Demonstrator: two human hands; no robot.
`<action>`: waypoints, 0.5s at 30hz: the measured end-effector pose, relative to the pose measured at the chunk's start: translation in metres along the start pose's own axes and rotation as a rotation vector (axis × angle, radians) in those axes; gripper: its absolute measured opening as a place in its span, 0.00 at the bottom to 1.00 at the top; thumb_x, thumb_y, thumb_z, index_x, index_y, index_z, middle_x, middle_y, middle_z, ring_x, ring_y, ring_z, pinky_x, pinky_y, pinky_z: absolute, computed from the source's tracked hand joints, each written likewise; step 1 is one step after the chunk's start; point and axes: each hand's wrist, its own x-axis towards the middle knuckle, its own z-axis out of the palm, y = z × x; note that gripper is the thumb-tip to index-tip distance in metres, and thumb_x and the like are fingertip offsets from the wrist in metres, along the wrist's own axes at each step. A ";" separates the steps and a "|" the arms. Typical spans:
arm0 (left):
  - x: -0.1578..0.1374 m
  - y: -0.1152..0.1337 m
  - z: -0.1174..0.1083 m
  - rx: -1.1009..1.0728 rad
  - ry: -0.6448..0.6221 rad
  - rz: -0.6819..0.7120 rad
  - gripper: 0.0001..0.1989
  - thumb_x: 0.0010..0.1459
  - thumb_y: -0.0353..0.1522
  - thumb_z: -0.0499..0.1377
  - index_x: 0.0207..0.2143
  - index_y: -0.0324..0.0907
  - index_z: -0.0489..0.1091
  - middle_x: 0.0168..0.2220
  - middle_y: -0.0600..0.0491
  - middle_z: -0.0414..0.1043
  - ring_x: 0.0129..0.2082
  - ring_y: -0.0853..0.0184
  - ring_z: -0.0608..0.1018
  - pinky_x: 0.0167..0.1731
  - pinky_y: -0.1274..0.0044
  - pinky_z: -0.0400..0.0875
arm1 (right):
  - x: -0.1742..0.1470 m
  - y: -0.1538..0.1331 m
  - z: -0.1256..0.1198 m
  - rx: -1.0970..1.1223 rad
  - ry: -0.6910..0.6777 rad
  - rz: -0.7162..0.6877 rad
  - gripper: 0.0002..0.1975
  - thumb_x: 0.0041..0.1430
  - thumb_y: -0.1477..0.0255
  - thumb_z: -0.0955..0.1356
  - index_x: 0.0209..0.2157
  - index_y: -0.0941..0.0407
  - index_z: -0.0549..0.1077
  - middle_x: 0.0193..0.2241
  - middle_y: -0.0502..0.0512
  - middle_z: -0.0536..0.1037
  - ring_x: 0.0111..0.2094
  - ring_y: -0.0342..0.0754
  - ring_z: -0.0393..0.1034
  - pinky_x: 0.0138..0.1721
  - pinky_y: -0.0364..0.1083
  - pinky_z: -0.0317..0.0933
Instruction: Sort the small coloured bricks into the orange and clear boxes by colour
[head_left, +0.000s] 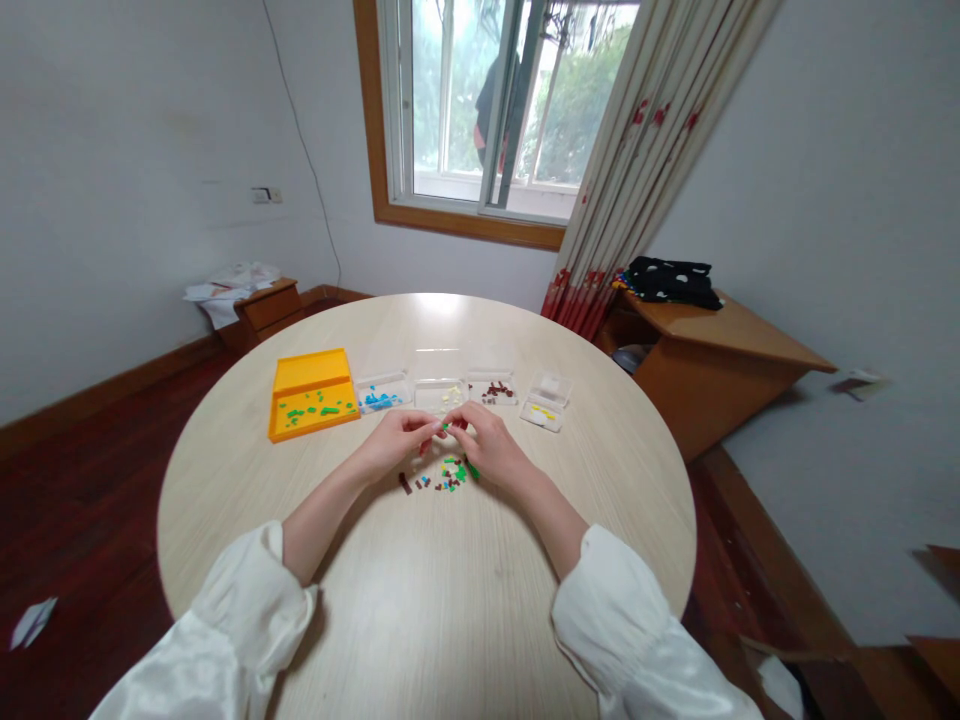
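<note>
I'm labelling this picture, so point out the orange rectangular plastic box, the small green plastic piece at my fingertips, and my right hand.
Orange rectangular plastic box (311, 371): head view, bare far panel.
Small green plastic piece (445, 427): head view, exposed part.
Right hand (489, 440): head view, back.

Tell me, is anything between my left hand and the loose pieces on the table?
Nothing visible is. The loose pieces lie on the table, nearer you than your left hand; your right hand is by their right edge, off that path.
</note>
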 end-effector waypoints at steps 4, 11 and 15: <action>0.000 -0.001 0.000 -0.052 -0.019 -0.004 0.18 0.43 0.45 0.63 0.23 0.37 0.72 0.15 0.58 0.61 0.18 0.74 0.61 0.21 0.79 0.53 | 0.000 -0.002 0.001 0.014 -0.001 -0.017 0.04 0.58 0.78 0.64 0.32 0.58 0.70 0.30 0.53 0.72 0.34 0.44 0.65 0.39 0.44 0.59; 0.000 -0.001 0.000 -0.133 -0.056 -0.034 0.18 0.43 0.45 0.64 0.22 0.37 0.71 0.14 0.59 0.59 0.18 0.75 0.60 0.21 0.79 0.51 | 0.000 -0.004 0.000 0.015 0.019 -0.045 0.05 0.59 0.77 0.64 0.32 0.57 0.72 0.29 0.52 0.73 0.34 0.45 0.65 0.40 0.45 0.59; -0.001 0.001 0.000 -0.198 -0.071 -0.043 0.19 0.40 0.45 0.65 0.22 0.37 0.71 0.15 0.59 0.60 0.18 0.75 0.61 0.21 0.79 0.51 | 0.000 -0.002 0.001 0.016 0.048 -0.079 0.04 0.59 0.75 0.65 0.32 0.56 0.72 0.30 0.53 0.74 0.35 0.46 0.66 0.41 0.46 0.59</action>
